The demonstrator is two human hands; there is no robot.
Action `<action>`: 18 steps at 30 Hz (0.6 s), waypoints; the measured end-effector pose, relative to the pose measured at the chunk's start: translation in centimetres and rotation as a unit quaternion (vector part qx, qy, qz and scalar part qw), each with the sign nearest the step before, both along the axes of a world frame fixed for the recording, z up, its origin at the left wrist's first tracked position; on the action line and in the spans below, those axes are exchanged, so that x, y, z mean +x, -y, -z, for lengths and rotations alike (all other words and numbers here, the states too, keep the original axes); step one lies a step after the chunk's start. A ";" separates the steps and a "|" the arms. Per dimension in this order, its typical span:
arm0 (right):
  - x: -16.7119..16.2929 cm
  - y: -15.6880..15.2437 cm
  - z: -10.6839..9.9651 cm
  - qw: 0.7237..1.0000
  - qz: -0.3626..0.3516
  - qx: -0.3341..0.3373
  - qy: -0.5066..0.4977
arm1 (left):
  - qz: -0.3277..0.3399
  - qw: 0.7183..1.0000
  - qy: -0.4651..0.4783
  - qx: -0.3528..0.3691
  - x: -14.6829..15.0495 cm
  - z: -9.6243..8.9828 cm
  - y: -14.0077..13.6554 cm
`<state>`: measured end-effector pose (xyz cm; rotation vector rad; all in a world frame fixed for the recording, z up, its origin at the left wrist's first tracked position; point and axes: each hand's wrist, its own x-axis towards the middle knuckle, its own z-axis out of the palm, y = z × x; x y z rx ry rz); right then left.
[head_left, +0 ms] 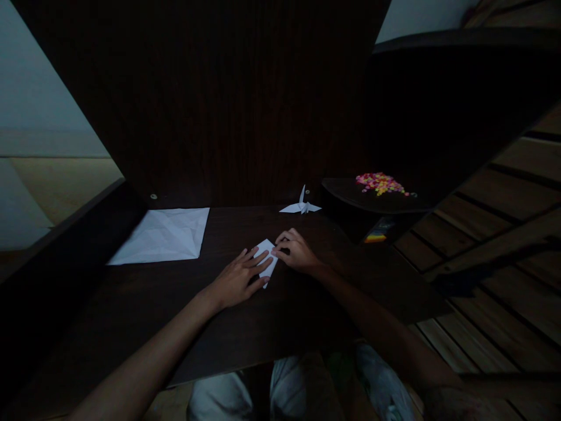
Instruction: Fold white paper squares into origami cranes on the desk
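A small folded piece of white paper (267, 245), kite-like in outline, lies on the dark wooden desk (219, 345). Flat across its left side rests my left hand (240, 276), fingers spread. At the paper's right edge, my right hand (294, 250) has its thumb and fingers pinched together on the paper. Part of the sheet is hidden under my fingers. Behind my hands, near the back panel, stands a white origami crane (301, 206) with its wings out. A larger creased white sheet (169, 235) lies flat at the left.
On a curved side shelf (346, 190) at the right sits a heap of small pink and yellow pieces (380, 183). Beneath it is a yellow item (376, 238). A raised dark side board (65, 231) bounds the desk on the left. Slatted wood (495, 216) shows at far right.
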<state>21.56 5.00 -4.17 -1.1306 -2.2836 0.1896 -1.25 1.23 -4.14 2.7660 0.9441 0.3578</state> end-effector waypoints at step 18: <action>0.1 0.2 0.1 0.999 -0.010 -0.041 -0.028 | -0.021 0.999 -0.015 0.035 0.4 -0.4 0.1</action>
